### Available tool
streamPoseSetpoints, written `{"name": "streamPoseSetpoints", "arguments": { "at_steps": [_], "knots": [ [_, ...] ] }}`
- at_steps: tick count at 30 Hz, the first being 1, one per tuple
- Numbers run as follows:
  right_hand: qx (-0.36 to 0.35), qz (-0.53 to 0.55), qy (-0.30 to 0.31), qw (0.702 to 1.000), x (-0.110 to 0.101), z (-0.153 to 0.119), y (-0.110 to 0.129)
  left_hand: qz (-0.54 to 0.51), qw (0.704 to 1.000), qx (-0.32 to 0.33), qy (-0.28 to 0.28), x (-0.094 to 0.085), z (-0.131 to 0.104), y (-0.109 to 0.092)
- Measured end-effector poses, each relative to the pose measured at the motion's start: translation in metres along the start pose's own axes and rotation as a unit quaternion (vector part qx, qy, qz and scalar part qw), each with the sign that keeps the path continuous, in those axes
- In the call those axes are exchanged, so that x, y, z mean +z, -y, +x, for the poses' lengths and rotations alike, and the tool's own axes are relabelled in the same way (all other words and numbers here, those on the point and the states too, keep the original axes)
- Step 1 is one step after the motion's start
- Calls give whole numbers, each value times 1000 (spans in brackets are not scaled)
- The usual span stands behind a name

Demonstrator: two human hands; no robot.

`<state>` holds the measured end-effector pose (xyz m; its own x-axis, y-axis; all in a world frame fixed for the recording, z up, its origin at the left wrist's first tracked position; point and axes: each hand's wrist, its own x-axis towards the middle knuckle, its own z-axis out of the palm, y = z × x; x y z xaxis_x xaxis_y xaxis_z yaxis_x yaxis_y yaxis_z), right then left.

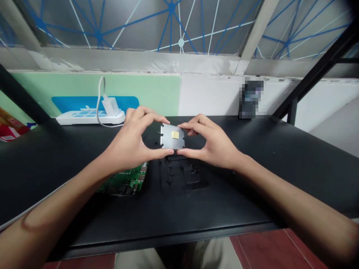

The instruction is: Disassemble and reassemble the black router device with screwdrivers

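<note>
Between my two hands is a small silvery metal plate [167, 141] with notches at its edges and a square yellow pad [175, 135] on its face. My left hand [134, 138] pinches the plate's left part, thumb below and fingers above. On the other side, my right hand [211, 140] grips the right part the same way. Below my left wrist lies a green circuit board [126, 178] with metal ports on its right edge, partly hidden by my arm. A black plastic frame [183, 177] lies on the dark table under the plate.
A white power strip [91, 117] with a plugged-in charger [111, 106] and white cable stands at the back left. At the back right a dark, blurred-out object [249, 99] leans against the wall. A red packet [11, 127] sits at the far left. The black table [179, 224] ends near my lap.
</note>
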<state>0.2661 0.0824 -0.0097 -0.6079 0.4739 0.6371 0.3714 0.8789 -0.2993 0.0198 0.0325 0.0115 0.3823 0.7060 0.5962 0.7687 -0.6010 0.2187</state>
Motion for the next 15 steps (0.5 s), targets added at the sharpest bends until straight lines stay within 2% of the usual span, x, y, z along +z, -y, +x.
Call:
{"name": "streamPoseSetpoints", "arguments": {
  "at_steps": [7,15],
  "knots": [
    [0,-32,6,999,-2,0,-2,98,995,11,-6,3,-1,2],
    [-10,-42,13,999,-3,0,2,122,992,22,-10,7,-2,3]
  ]
}}
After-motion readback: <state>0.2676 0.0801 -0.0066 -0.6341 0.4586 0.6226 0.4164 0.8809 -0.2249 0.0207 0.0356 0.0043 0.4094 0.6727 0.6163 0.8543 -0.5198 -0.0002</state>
